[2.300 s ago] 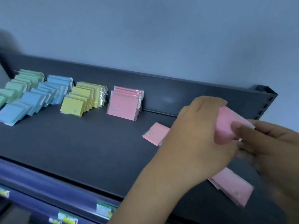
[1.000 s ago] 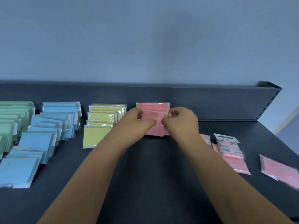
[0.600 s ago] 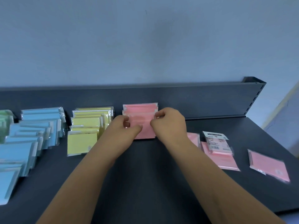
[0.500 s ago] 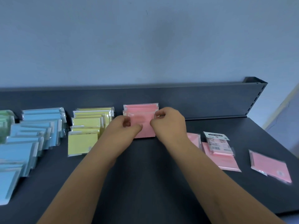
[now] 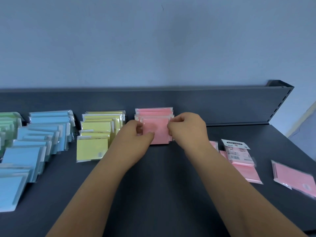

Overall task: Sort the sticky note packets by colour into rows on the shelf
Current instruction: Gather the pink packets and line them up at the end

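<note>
Now the front pink packet [image 5: 156,132] is pinched at both side edges, by the curled fingers of the left hand [image 5: 135,139] and the right hand [image 5: 186,132], at the front of the pink row [image 5: 154,111] on the shelf [image 5: 164,177]. It is best squared flush with the packets behind before being released. On a loose packet [image 5: 236,150] to the right, "STICKY NOTE" can be read upside down; the finer print cannot.

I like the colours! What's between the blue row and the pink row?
The yellow row of packets stands between the blue row and the pink row, seen in the head view.
</note>
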